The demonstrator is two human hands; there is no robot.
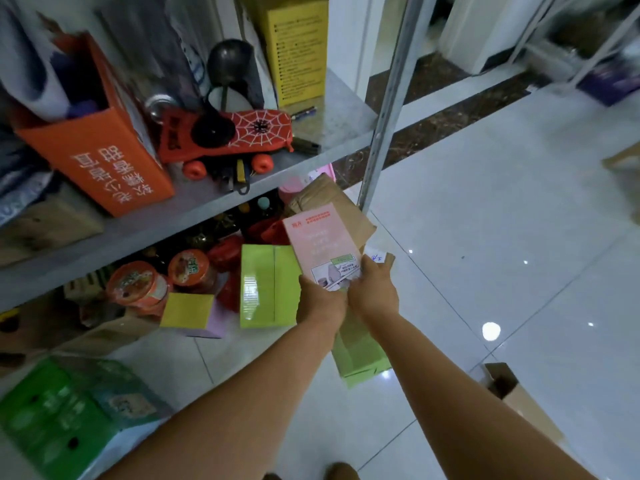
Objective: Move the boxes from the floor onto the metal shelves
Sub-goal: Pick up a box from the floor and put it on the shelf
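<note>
Holding the pink box (322, 244) by its near end, you have both hands curled onto it: your left hand (322, 301) grips the near left corner and your right hand (374, 289) pinches the near right corner, thumb on the printed face. The box tilts away from you, its far end pointing at the right front corner of the metal shelves (339, 123), below the middle shelf's front edge and just beside the foot of the upright post (388, 98). You cannot tell whether it rests on anything. A brown cardboard box (332, 199) lies right behind it, with a white label showing past your right fingertips. A lime green box (266, 285) stands on the floor just left of your left hand, and a small yellow box (188, 311) sits further left, close to two red-lidded noodle tubs (138, 282) tucked under the shelf. Another pale green box (360, 351) lies on the floor tiles beneath your right forearm. On the middle shelf an orange box (104, 147) leans at the front edge, a red spider-web skateboard (225, 133) sits beside it, and a tall yellow box (298, 46) stands towards the back. A green carton (59, 410) lies near the lower left, and an open brown box (519, 396) lies on the floor well apart to your right.
</note>
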